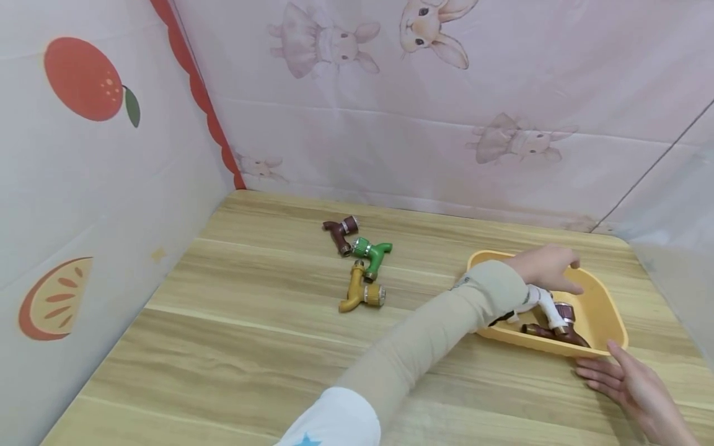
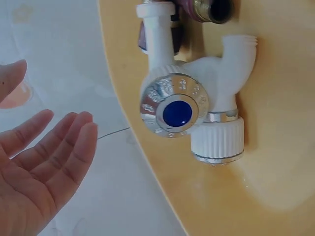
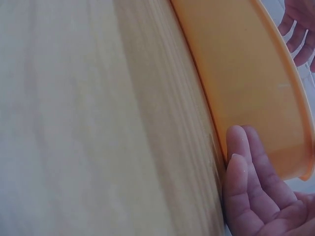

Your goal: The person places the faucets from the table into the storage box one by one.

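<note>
My left hand (image 1: pixel 543 267), fingers spread and holding nothing, is above a yellow plastic bin (image 1: pixel 605 303). The left wrist view shows this hand (image 2: pixel 51 169) apart from the taps. Inside the bin lie white taps (image 1: pixel 549 306), one with a blue-centred chrome knob (image 2: pixel 177 114), and a dark brown tap (image 1: pixel 571 336); the forearm hides part of them. At the bin's front right corner my right hand (image 1: pixel 636 387) touches it, thumb at the rim. Its fairly straight fingers (image 3: pixel 266 172) lie against the outer wall in the right wrist view.
Left of the bin, a brown tap (image 1: pixel 341 234), a green tap (image 1: pixel 374 255) and a yellow tap (image 1: pixel 359 292) lie close together on the wooden table (image 1: pixel 240 322). Printed cloth walls (image 1: pixel 390 148) rise behind and along the left side.
</note>
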